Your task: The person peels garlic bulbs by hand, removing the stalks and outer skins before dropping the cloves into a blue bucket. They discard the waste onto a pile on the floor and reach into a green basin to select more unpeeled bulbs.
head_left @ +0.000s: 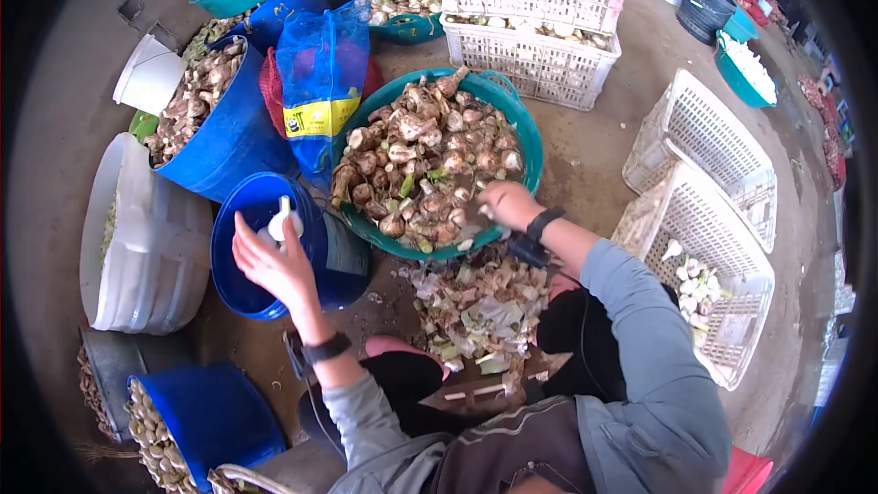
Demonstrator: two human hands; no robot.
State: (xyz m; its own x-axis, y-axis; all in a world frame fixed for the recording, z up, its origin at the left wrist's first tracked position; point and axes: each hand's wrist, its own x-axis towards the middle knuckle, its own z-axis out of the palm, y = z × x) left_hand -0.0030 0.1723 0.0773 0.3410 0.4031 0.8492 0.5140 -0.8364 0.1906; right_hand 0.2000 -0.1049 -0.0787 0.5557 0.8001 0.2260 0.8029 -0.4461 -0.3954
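Observation:
My left hand [277,267] is over the blue bucket [230,285] with its thumb and fingers spread apart. A white peeled garlic bulb [284,221] with a short green stem shows just beyond the fingertips, inside the bucket's mouth; the fingers are not closed round it. My right hand [512,205] is at the near right rim of the green basin [530,133], its fingers curled together and slightly blurred. What they hold, if anything, is hard to see. Brown unpeeled garlic bulbs [430,142] fill the basin.
Peeled skins [480,306] are heaped between my legs. A white crate [732,311] on the right holds several clean bulbs [700,288]. Stacked crates [530,59] stand behind the basin. Blue tubs of garlic [229,142] and a white container [151,247] line the left.

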